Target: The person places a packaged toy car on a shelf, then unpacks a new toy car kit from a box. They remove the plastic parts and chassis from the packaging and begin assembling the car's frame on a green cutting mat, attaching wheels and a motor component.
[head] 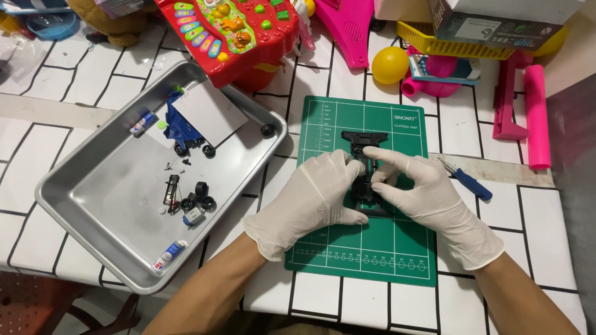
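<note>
Both gloved hands meet over a black chassis (pixel 363 162) lying on the green mat (pixel 363 248). The left hand (pixel 313 201) curls against the chassis's left side, fingertips bent in on it; its thumb lies along the lower edge. The right hand (pixel 428 198) grips from the other side, index finger stretched across the top and thumb pressing from the front. The two hands cover the middle and lower part of the chassis, so only its far end, beyond the fingertips, and a sliver below the thumbs show. What the fingers pinch there cannot be made out.

Just right of the right hand lies a blue screwdriver (pixel 469 181), its tip pointing toward the knuckles. Left of the left hand sits a metal tray (pixel 74 205) holding a blue car body (pixel 180 127) partly under a white card (pixel 208 111), loose wheels (pixel 202 198), small batteries and tiny parts too small to tell. Beyond both hands, toys crowd the table's far edge, cut off by the frame: a red keyboard toy (pixel 230 34), a yellow ball (pixel 390 64) and pink plastic pieces (pixel 537 118).
</note>
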